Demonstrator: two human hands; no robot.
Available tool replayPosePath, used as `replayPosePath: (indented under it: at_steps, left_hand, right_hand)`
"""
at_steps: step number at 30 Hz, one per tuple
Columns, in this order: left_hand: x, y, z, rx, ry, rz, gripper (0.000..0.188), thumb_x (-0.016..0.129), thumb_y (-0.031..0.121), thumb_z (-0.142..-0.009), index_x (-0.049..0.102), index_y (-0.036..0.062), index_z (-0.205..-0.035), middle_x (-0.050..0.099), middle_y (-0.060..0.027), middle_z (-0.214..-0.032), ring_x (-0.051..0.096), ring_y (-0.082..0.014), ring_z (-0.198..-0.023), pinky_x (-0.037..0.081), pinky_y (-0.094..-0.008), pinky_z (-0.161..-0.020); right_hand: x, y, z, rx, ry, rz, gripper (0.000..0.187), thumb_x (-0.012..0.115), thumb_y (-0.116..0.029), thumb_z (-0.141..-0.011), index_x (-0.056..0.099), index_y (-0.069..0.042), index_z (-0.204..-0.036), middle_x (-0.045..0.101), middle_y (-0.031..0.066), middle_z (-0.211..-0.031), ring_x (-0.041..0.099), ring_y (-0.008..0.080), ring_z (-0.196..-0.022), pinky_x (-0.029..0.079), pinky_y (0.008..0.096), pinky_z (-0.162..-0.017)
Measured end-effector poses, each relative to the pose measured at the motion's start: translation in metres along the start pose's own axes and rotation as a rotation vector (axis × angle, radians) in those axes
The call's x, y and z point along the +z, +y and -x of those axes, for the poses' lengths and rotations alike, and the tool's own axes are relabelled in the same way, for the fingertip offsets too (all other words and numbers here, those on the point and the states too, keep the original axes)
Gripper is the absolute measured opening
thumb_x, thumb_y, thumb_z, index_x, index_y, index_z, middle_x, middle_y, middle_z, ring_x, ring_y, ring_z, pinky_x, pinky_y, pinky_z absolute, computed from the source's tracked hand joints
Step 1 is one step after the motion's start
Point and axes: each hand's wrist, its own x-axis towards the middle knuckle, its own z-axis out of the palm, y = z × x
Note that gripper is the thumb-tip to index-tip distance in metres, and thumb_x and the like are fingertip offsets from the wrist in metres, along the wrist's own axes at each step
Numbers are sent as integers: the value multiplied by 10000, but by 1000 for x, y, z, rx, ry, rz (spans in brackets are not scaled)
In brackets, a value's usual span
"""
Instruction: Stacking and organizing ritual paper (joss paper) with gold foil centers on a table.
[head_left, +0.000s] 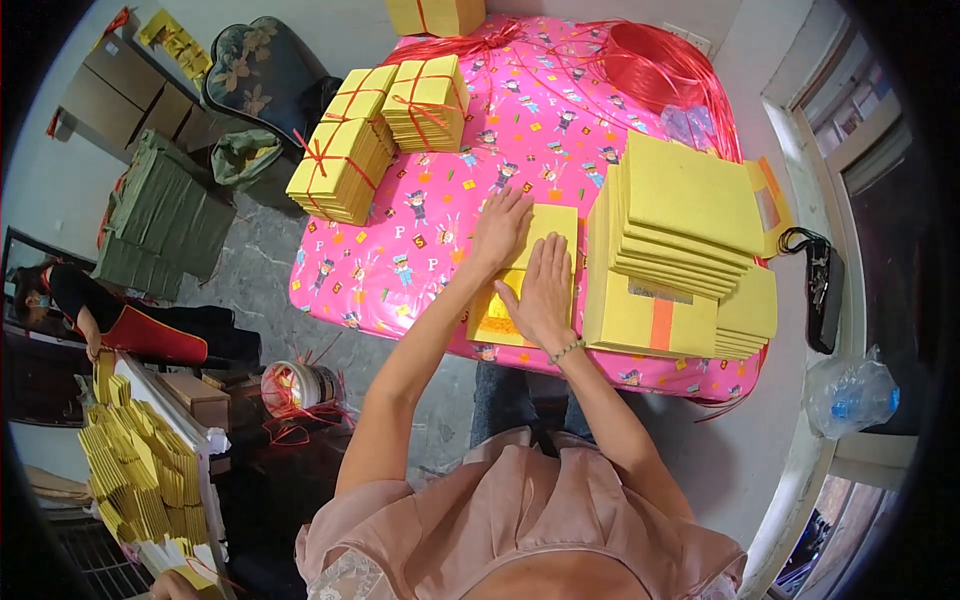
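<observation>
My left hand (503, 230) lies flat on the upper left part of some yellow paper (553, 222), its fingers stretched out and pointing away from me. Lower and to the right, my right hand (543, 292) rests palm down on the same paper, with fingers straight. Between the hands and my body shows a shiny gold-orange patch (497, 322) on the paper. My palms hide part of the sheets, and I cannot tell how many lie there. Close to my right hand stands a tall stack of folded yellow paper (690, 200).
Red-tied yellow paper bundles (340, 165) stand at the table's left. A coil of red plastic strip (655, 65) lies at the back right of the pink patterned tablecloth (400, 240). Left are another person (140, 325), a bucket (300, 388) and a paper-laden table (180, 400).
</observation>
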Motion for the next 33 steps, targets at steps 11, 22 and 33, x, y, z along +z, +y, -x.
replayPosePath:
  at_steps: [11, 22, 33]
  left_hand:
    - [-5, 24, 12, -40, -153, 48, 439, 525, 206, -958, 503, 39, -1363, 472, -190, -1428, 385, -368, -1364, 282, -483, -1147]
    - [-3, 26, 14, -94, -71, -208, 453, 481, 263, -964, 502, 107, -1389, 458, -227, -1430, 370, -412, -1362, 251, -557, -1127]
    - [-4, 11, 21, -341, 229, 503, 375, 480, 98, -957, 571, 62, -1319, 523, -221, -1379, 479, -355, -1305, 372, -436, -1087]
  right_hand:
    - [-6, -1, -1, 21, -109, 127, 1002, 638, -452, -847, 139, 161, -1462, 118, 344, -1547, 51, 437, -1472, 40, 482, -1205]
    - [-14, -3, -3, 92, -90, 48, 1075, 703, -452, -793, 132, 183, -1446, 87, 394, -1522, 23, 490, -1454, 14, 525, -1199]
    - [-12, 1, 2, 51, -59, 12, 957, 633, -508, -841, 201, 9, -1520, 68, 408, -1519, 9, 517, -1446, 28, 539, -1185]
